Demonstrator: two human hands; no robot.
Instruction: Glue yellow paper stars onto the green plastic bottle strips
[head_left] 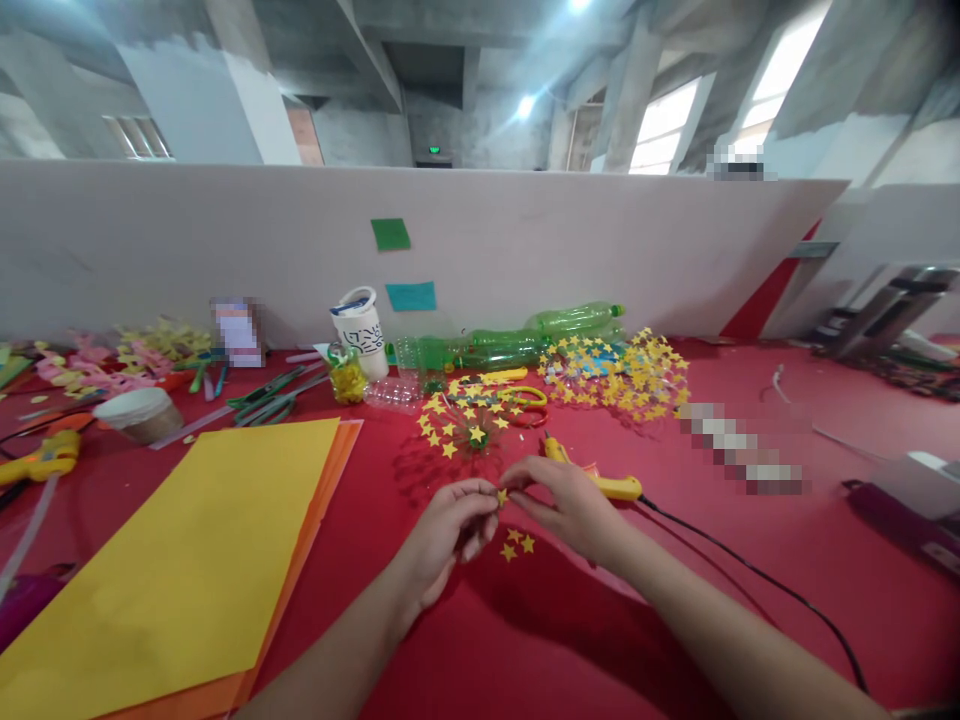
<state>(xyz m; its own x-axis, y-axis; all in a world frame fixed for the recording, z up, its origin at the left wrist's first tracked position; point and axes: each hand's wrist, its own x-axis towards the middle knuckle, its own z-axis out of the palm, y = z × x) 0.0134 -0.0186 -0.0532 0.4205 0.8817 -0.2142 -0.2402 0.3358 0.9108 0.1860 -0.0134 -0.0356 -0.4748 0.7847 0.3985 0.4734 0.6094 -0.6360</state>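
Note:
A small yellow star (pixel 502 496) is pinched at the fingertips of my left hand (pixel 452 528), which is closed. My right hand (pixel 566 505) reaches the same star from the right, its thumb and fingers slightly apart; whether it grips the star is hard to make out. Below the hands, several loose yellow stars (pixel 510 552) lie on the red table (pixel 420 660). Just beyond the hands stands a green piece (pixel 480 440) with stars spread around it. A yellow glue gun (pixel 619 488) lies behind my right hand.
Yellow sheets (pixel 202 550) over orange ones cover the left side. Farther back are green bottles (pixel 502 348), a white cup (pixel 361 335), scissors (pixel 274 400) and a cluster of stars (pixel 645 380). Another glue gun (pixel 49 458) lies far left. A black cable (pixel 750 568) runs right.

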